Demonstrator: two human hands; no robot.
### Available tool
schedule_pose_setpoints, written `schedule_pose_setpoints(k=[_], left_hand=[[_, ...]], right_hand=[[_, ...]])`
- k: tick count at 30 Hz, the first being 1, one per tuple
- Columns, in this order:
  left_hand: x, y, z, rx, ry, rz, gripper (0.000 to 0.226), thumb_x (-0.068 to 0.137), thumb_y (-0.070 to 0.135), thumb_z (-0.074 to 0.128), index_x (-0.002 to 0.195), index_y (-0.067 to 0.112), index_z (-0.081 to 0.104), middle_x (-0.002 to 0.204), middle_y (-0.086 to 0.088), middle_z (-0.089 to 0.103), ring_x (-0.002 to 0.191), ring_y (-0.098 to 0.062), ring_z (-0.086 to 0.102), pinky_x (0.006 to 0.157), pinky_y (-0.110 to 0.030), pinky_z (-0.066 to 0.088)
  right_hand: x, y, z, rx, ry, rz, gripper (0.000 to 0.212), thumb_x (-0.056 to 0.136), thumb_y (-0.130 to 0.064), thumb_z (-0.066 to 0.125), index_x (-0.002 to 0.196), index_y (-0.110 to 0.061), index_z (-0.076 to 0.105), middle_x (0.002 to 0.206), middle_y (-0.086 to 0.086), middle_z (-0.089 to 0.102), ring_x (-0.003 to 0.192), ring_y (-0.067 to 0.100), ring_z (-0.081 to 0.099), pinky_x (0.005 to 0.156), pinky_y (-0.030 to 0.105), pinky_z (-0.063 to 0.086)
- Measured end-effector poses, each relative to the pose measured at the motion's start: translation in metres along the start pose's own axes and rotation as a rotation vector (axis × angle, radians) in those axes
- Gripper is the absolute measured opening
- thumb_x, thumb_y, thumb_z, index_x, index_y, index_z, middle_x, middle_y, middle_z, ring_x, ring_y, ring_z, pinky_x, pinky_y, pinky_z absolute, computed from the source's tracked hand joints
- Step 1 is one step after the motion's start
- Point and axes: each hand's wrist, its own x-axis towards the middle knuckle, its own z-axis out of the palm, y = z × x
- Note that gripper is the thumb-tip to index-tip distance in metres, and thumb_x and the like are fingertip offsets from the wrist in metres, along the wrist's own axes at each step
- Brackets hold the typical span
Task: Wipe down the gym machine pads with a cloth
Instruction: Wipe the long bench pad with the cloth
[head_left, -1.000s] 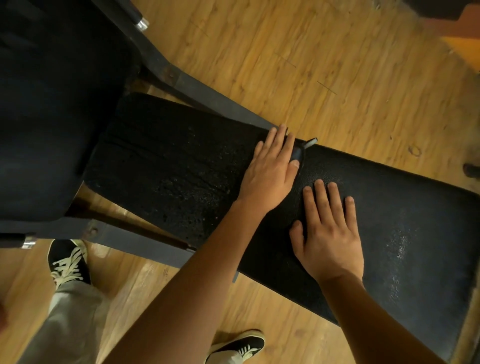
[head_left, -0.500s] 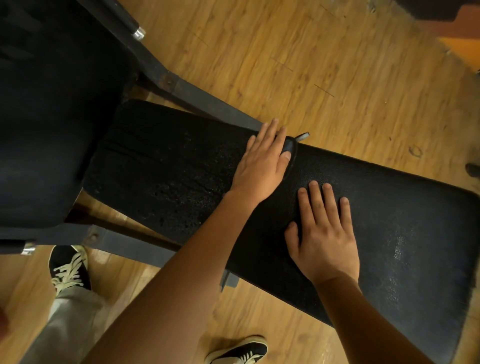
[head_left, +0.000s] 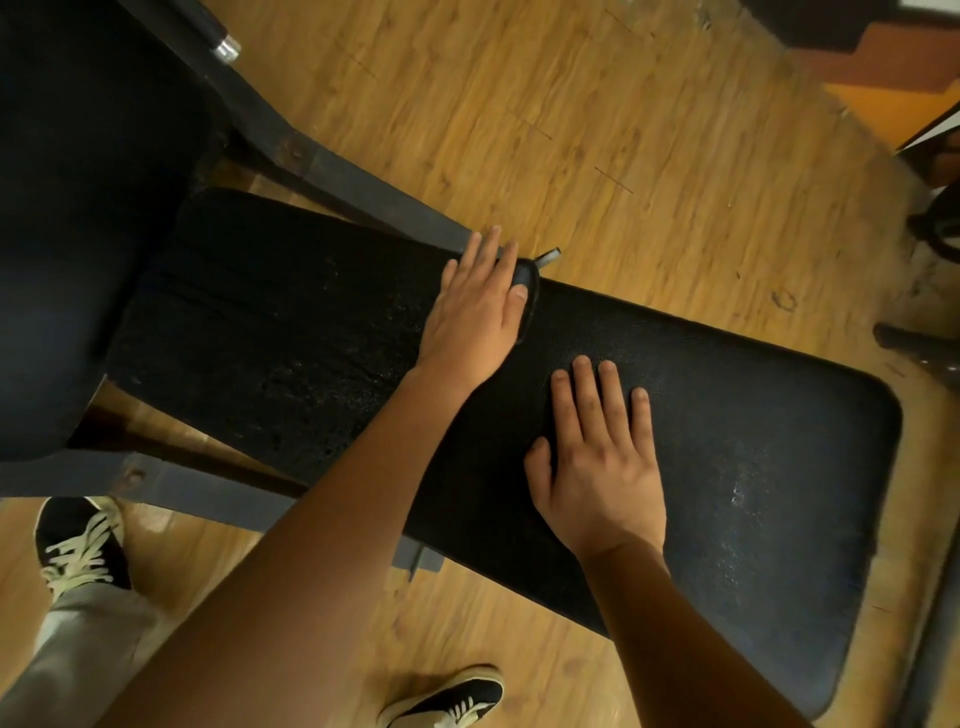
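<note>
Wood-plank floor (head_left: 519, 104) in a yellow tone runs under a black bench, and the long pad (head_left: 753, 441) is the thing to steer by. It lies flat, slanting down toward the right, its skin shiny and pebbled. Butted against its left end is a worn pad (head_left: 270, 322), rough and cracked. Beyond that, further left, sits a bigger dark pad (head_left: 78, 208).

The person leans over from the near side. Their left hand (head_left: 475, 312) lies flat with straight fingers on the worn pad, right at the seam with the long pad, fingertips reaching the far edge. It grips nothing. Their right hand (head_left: 597, 457) rests palm down on the left part of the long pad, fingers spread a little and straight, thumb out to the side, also gripping nothing. The two hands are near each other but apart. What may lie under the palms I cannot tell.

A dark frame bar (head_left: 363, 192) runs off up-left from the seam, and a small metal tab (head_left: 550, 255) sticks out there. On the floor near the long pad are two black shoes (head_left: 452, 696) with pale laces.
</note>
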Motion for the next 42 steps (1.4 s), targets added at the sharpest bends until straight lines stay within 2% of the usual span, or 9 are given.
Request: schedule_pose_setpoints(k=[8,12,16,21,25,32,36,40,42], left_hand=[[-0.044,-0.003,0.004,0.014,-0.009,-0.007,0.055,0.109,0.031,0.028,0.161,0.014,0.020,0.171,-0.005,0.007,0.157,-0.019,-0.002,0.126,-0.042,0.004],[-0.008,0.003,0.000,0.070,-0.016,0.068,0.054,0.110,0.030,0.028,0.160,0.013,0.023,0.170,-0.007,0.011,0.157,-0.022,0.003,0.127,-0.045,0.007],[0.013,-0.002,-0.004,0.072,-0.069,0.112,0.054,0.111,0.032,0.028,0.161,0.016,0.019,0.171,-0.004,0.008,0.157,-0.018,0.000,0.128,-0.044,0.007],[-0.050,-0.012,-0.002,0.023,-0.058,0.059,0.055,0.110,0.033,0.029,0.161,0.017,0.017,0.171,-0.003,0.008,0.157,-0.017,-0.001,0.127,-0.041,0.006],[-0.112,-0.023,0.000,0.081,-0.144,-0.039,0.056,0.107,0.039,0.018,0.159,0.023,0.004,0.170,0.002,-0.004,0.154,-0.011,-0.014,0.125,-0.036,-0.003],[-0.048,-0.025,-0.007,0.037,-0.063,0.037,0.055,0.110,0.030,0.028,0.162,0.013,0.016,0.170,-0.007,0.009,0.157,-0.020,0.001,0.128,-0.046,0.009],[-0.056,-0.029,-0.006,0.072,-0.072,0.065,0.055,0.111,0.031,0.027,0.161,0.014,0.017,0.171,-0.006,0.006,0.157,-0.019,-0.001,0.125,-0.041,0.005],[-0.106,-0.037,-0.002,0.104,-0.134,0.038,0.055,0.111,0.036,0.023,0.162,0.019,0.009,0.171,0.000,-0.003,0.155,-0.012,-0.013,0.125,-0.036,-0.002],[-0.136,-0.044,-0.001,0.099,-0.134,0.038,0.054,0.112,0.036,0.024,0.161,0.020,0.010,0.171,0.002,-0.003,0.155,-0.010,-0.013,0.125,-0.033,-0.005]], right_hand=[[0.000,0.001,0.001,0.001,0.025,-0.007,0.066,0.102,-0.042,0.032,0.159,-0.009,0.030,0.167,0.015,0.024,0.157,0.032,0.013,0.126,0.055,0.015],[0.000,0.001,0.001,-0.014,0.025,-0.009,0.065,0.103,-0.041,0.034,0.159,-0.009,0.030,0.167,0.016,0.024,0.157,0.032,0.013,0.126,0.055,0.014],[0.001,0.001,0.000,-0.017,0.017,-0.006,0.066,0.103,-0.042,0.033,0.160,-0.009,0.028,0.167,0.016,0.023,0.157,0.032,0.012,0.127,0.054,0.013],[0.000,0.001,-0.001,-0.019,0.010,-0.009,0.066,0.103,-0.042,0.034,0.160,-0.008,0.029,0.167,0.016,0.022,0.157,0.032,0.011,0.127,0.054,0.012],[0.001,0.001,-0.002,-0.010,0.013,-0.011,0.066,0.103,-0.042,0.033,0.160,-0.008,0.029,0.167,0.017,0.021,0.157,0.032,0.011,0.127,0.054,0.010],[0.001,0.000,-0.002,-0.005,0.022,-0.007,0.065,0.103,-0.040,0.032,0.159,-0.007,0.030,0.167,0.018,0.023,0.157,0.034,0.013,0.127,0.055,0.012],[0.001,-0.001,-0.002,-0.010,0.023,-0.002,0.065,0.103,-0.041,0.031,0.160,-0.008,0.030,0.167,0.017,0.023,0.157,0.033,0.013,0.127,0.054,0.011],[0.001,-0.001,-0.002,-0.009,0.028,0.001,0.066,0.103,-0.041,0.032,0.160,-0.008,0.028,0.168,0.017,0.022,0.157,0.033,0.012,0.127,0.054,0.010],[0.001,-0.001,-0.002,-0.008,0.036,0.000,0.066,0.103,-0.041,0.033,0.160,-0.009,0.028,0.168,0.016,0.022,0.157,0.033,0.012,0.127,0.053,0.009]])
